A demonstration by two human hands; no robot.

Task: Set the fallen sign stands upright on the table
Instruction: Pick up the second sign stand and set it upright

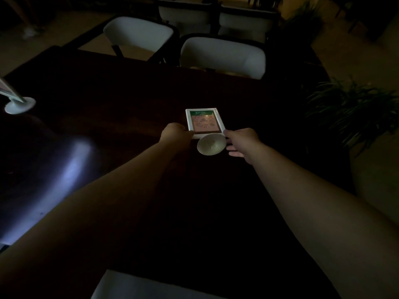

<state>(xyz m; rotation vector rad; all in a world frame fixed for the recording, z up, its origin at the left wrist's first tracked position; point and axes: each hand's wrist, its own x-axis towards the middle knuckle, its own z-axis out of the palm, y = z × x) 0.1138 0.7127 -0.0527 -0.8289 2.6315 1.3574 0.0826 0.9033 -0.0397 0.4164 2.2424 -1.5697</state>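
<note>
Dim room, dark table point(121, 100) filling the view, pale chairs point(223, 56) pushed in along its far edge and a potted plant point(354, 113) off to the right. Both bare arms reach out to the middle. Between the two hands lies the fallen sign stand point(205, 123), flat on its back, white frame up, its round base point(211, 144) tipped toward the camera. Left hand point(176, 133) is curled on the frame's near left corner, fingertips touching the edge, gripping it. Right hand point(243, 142) sits just beside the base and the frame's near right corner, fingers loosely bent; whether they actually pinch it, I can't tell. Far beyond the left fingers, at the table's left edge, a second sign stand point(16, 102) stands on its base.
</note>
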